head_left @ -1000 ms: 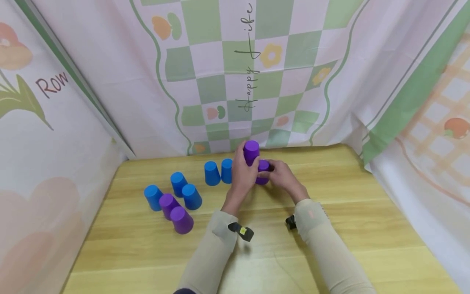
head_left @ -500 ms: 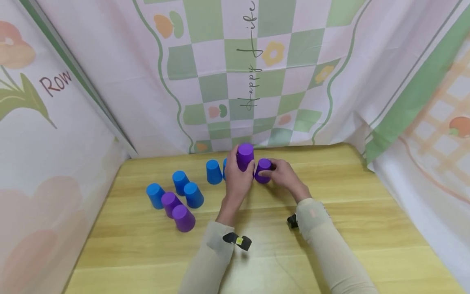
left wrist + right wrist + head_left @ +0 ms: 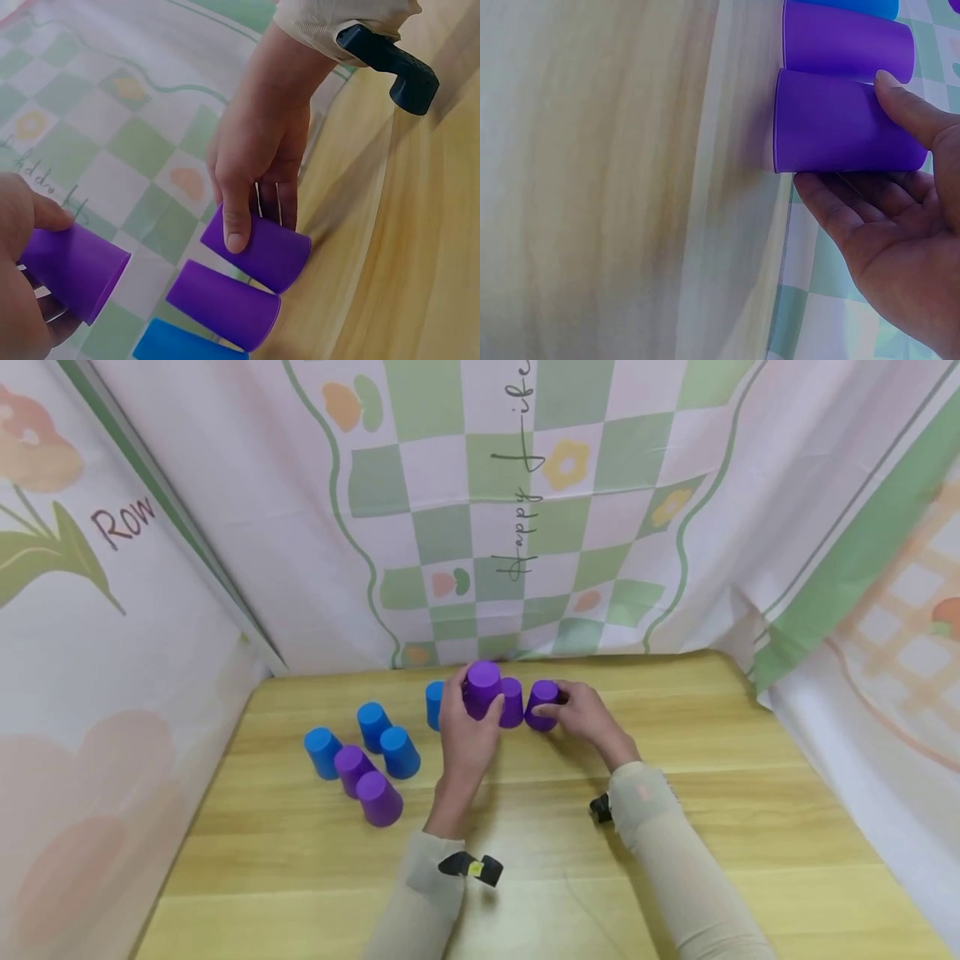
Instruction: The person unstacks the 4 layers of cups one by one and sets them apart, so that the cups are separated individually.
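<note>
My left hand (image 3: 468, 739) grips an upside-down purple cup (image 3: 483, 685), thumb on one side and fingers on the other. The left wrist view shows this purple cup (image 3: 82, 270) raised clear of the row. At the row's right end, my right hand (image 3: 588, 718) holds another purple cup (image 3: 542, 706) that stands mouth-down on the table, with the thumb on its near side in the right wrist view. Right beside it stands a second purple cup (image 3: 847, 41). A blue cup (image 3: 187, 345) follows in the row; my left hand hides it in the head view.
One more blue cup (image 3: 434, 706) shows left of my left hand. Farther left on the wooden table (image 3: 540, 877) stands a group of upside-down cups: three blue, such as this blue cup (image 3: 400, 752), and two purple, with one purple cup (image 3: 379, 798) nearest. A patterned curtain (image 3: 495, 527) hangs behind.
My left hand has carried its raised purple cup leftward along the row, uncovering the standing purple cup beside my right hand's. The right hand has kept its hold, and the camera has shifted slightly.
</note>
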Demonstrator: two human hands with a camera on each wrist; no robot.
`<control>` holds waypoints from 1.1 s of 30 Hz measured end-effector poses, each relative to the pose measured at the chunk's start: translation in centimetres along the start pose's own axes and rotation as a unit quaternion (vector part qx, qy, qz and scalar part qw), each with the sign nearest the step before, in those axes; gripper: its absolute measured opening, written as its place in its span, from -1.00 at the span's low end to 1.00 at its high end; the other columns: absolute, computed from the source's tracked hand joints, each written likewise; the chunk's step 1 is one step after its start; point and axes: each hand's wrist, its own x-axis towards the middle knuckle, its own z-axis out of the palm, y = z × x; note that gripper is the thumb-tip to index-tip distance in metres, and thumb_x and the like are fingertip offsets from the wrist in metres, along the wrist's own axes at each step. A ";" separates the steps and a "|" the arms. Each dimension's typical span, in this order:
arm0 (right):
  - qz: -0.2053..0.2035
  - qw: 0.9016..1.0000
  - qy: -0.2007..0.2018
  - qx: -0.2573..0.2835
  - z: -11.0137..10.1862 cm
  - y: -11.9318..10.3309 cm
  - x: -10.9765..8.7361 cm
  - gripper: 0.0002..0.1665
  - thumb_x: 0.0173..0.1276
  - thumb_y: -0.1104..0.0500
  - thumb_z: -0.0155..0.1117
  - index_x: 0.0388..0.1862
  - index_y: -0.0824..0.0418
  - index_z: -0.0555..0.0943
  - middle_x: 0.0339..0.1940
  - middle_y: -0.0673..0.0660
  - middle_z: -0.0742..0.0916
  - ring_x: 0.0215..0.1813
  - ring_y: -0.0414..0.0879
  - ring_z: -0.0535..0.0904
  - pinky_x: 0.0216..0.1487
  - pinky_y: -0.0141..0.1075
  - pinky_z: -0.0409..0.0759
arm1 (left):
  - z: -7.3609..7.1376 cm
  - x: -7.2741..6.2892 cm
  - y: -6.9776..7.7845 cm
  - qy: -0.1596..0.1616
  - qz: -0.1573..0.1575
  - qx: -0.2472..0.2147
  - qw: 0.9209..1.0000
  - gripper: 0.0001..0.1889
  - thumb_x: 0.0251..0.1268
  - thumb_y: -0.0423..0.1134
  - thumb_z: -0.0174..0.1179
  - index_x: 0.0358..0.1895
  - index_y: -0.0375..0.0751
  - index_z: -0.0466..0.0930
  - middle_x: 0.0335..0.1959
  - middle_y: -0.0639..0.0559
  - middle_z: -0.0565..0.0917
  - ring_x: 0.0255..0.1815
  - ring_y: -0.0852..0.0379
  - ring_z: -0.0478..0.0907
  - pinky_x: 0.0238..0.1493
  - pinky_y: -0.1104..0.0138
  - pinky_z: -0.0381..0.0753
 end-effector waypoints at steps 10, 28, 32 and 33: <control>0.006 1.000 -0.003 -0.007 0.1 0.0 0.2 -0.40 0.39 -0.04 0.50 0.27 0.27 0.66 0.13 0.31 0.78 0.15 0.22 0.70 0.27 0.11 0.65 | -2.2 -1.4 -0.8 0.008 -0.019 0.003 1.000 -0.37 0.30 -0.39 0.44 0.41 -0.19 0.44 0.32 -0.14 0.58 0.38 -0.07 0.55 0.48 0.05 0.52; 0.012 1.000 -0.010 -0.008 -0.1 0.2 0.5 -0.36 0.41 -0.06 0.49 0.32 0.27 0.63 0.15 0.31 0.77 0.15 0.22 0.69 0.28 0.11 0.64 | -4.3 -3.7 -1.0 -0.009 -0.019 0.035 0.999 -0.34 0.33 -0.39 0.43 0.46 -0.26 0.38 0.34 -0.23 0.54 0.40 -0.16 0.53 0.45 -0.04 0.55; 0.013 1.000 -0.013 -0.009 0.0 0.2 0.5 -0.38 0.41 -0.07 0.48 0.30 0.26 0.65 0.14 0.30 0.77 0.15 0.21 0.69 0.28 0.10 0.64 | -4.4 -3.9 -1.3 -0.005 0.005 0.040 0.999 -0.35 0.32 -0.42 0.42 0.45 -0.23 0.41 0.34 -0.20 0.55 0.40 -0.13 0.53 0.45 -0.05 0.55; 0.012 1.000 -0.015 -0.009 0.0 0.2 0.5 -0.39 0.41 -0.06 0.48 0.30 0.26 0.64 0.15 0.30 0.77 0.15 0.21 0.69 0.28 0.11 0.64 | -4.4 -4.0 -1.3 -0.005 0.011 0.042 0.999 -0.35 0.31 -0.42 0.43 0.45 -0.22 0.42 0.33 -0.20 0.56 0.39 -0.13 0.53 0.45 -0.05 0.55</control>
